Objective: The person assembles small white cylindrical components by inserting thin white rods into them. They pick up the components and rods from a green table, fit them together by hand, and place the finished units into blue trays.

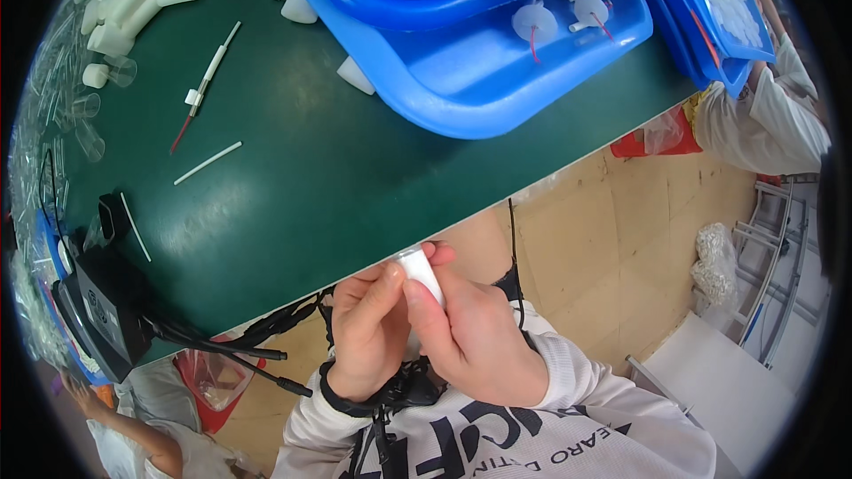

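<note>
Just off the table's front edge, I hold a small white cylinder [421, 275] between both hands. My left hand [368, 324] is closed on its left side, the thumb near its upper end. My right hand [470, 328] pinches it from the right, the thumb lying along it. A clear, glossy bit shows at the cylinder's upper end; the fingers hide its lower part. On the green table [293, 204] lie a thin white stick [209, 162] and a slim white tube [209, 71] with a red end.
Blue trays [461, 120] overlap at the back, one holding translucent discs [535, 23] with red wires. White cylinders [124, 13] and clear cups [89, 137] crowd the far left. A black device [111, 310] with cables stands at left. Other people work at both sides.
</note>
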